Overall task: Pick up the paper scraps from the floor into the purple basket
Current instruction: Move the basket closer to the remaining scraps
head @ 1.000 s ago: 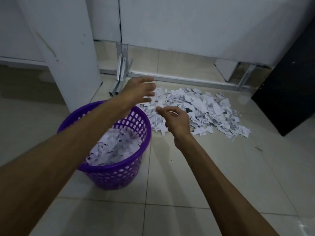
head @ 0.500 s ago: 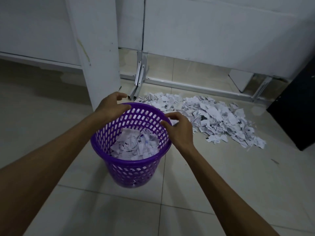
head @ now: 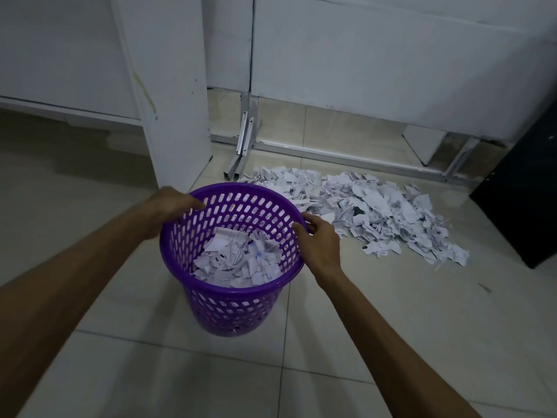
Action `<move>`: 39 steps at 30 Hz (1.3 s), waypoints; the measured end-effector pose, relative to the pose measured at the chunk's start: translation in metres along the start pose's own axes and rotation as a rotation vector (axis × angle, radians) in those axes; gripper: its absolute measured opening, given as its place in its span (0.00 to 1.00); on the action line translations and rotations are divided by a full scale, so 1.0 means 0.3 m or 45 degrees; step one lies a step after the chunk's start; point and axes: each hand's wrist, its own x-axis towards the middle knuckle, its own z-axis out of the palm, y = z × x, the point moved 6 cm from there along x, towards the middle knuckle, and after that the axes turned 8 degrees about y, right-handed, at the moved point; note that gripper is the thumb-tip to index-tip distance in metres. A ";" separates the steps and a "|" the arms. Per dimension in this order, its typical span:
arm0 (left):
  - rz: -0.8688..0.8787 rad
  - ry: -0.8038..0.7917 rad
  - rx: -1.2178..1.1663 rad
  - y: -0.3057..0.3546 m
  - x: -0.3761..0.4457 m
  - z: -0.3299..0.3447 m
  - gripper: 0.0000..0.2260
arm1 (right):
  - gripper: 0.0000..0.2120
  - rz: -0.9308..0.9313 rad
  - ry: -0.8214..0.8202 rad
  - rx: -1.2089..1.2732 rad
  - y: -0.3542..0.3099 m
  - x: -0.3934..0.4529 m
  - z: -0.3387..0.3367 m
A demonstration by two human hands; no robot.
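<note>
The purple basket stands upright on the tiled floor in front of me, partly filled with white paper scraps. My left hand grips its rim on the left side, fingers curled over the edge. My right hand grips the rim on the right side, thumb inside the basket. A wide pile of paper scraps lies on the floor behind and to the right of the basket.
A white partition post rises just behind the basket on the left. Metal frame legs and a floor rail run under a white panel at the back. A black cabinet stands at the right edge.
Both hands pulled back from above the scrap pile and took hold of the basket rim. The basket now sits more central in view, away from the post.
</note>
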 end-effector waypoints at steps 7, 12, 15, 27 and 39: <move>0.057 -0.112 -0.216 0.230 -0.037 0.101 0.08 | 0.15 0.106 0.134 0.049 0.026 0.103 -0.181; 0.046 -0.238 -0.503 0.369 -0.069 0.309 0.10 | 0.14 0.115 0.236 -0.047 0.061 0.182 -0.415; 0.087 -0.329 -0.533 0.435 -0.097 0.461 0.08 | 0.14 0.123 0.295 -0.108 0.104 0.217 -0.559; 0.025 -0.369 -0.763 0.506 -0.057 0.865 0.10 | 0.13 0.307 0.337 -0.150 0.312 0.390 -0.807; -0.041 -0.438 -1.030 0.484 0.050 0.927 0.09 | 0.17 0.248 0.337 -0.302 0.299 0.511 -0.786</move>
